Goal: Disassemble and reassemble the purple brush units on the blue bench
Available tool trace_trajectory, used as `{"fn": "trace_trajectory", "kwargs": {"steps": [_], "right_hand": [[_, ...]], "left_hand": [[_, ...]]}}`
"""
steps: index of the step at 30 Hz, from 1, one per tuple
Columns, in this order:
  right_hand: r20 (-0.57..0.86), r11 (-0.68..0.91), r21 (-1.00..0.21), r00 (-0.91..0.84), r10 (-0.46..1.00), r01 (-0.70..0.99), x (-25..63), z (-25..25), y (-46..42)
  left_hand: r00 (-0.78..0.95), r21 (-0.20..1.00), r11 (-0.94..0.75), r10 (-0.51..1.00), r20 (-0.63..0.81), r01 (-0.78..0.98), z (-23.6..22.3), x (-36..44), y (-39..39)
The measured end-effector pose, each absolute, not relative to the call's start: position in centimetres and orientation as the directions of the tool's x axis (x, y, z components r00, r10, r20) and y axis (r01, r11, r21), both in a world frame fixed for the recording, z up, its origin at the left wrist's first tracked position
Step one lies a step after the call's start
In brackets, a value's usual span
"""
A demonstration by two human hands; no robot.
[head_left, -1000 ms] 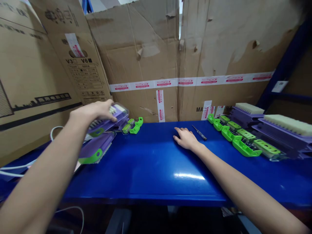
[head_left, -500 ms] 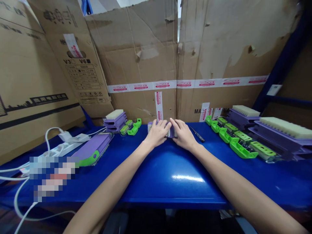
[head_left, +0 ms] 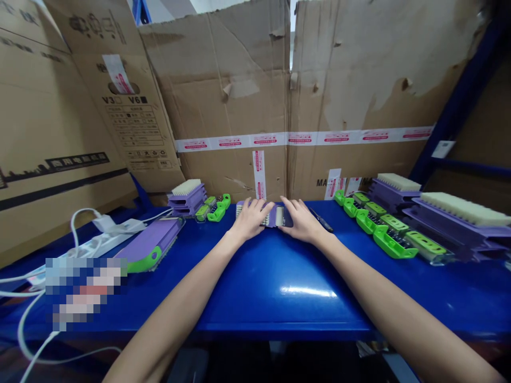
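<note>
A purple piece with rows of pale bristles and a whitish block at its right part (head_left: 272, 217) lies on the blue tabletop in front of me. My left hand (head_left: 249, 221) wraps over its left part, hiding much of the bristles. Around its right end, a dark portion, curve the thumb and fingers of my right hand (head_left: 300, 219). Just right of that hand is a slim dark screwdriver-like tool (head_left: 321, 220), partly covered by it.
Purple blocks with cream bristle tops (head_left: 465, 208) and green-and-clear parts (head_left: 393, 242) line the right. Similar parts (head_left: 217, 208) and a purple block (head_left: 187, 198) stand back left. Nearer are a purple-green unit (head_left: 149, 246) and a white power strip (head_left: 96, 244). Cardboard (head_left: 223, 117) walls the back.
My left hand has brought the purple piece from the left pile to the middle. My right hand, flat on the table earlier, now holds its right end. The piece has shifted slightly left.
</note>
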State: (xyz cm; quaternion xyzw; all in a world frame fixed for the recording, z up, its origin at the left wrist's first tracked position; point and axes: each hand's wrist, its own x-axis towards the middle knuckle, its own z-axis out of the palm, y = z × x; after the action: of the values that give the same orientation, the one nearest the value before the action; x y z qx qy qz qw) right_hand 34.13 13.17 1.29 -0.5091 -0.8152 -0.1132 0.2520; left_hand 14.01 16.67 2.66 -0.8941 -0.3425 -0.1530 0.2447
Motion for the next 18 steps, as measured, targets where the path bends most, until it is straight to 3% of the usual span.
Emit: {"fn": "trace_trajectory", "kwargs": {"steps": [5,9,14,18], "right_hand": [[0.406,0.195,-0.188,-0.105,0.908,0.963,34.8,0.5,13.4],[0.313,0.137,-0.226,-0.061,0.948,0.964,35.0,0.1,13.7],[0.320,0.111,-0.228,-0.034,0.947,0.967,35.3,0.8,13.5],[0.392,-0.107,-0.176,0.170,0.904,0.978,36.3,1.9,13.1]], "left_hand": [[0.686,-0.325,-0.612,0.561,0.464,0.721,2.8,13.5,16.5],[0.665,-0.314,-0.595,0.573,0.479,0.740,2.8,13.4,16.5],[0.668,-0.328,-0.587,0.585,0.460,0.740,2.6,13.7,16.4],[0.647,-0.324,-0.565,0.599,0.472,0.759,2.2,14.0,16.1]]}}
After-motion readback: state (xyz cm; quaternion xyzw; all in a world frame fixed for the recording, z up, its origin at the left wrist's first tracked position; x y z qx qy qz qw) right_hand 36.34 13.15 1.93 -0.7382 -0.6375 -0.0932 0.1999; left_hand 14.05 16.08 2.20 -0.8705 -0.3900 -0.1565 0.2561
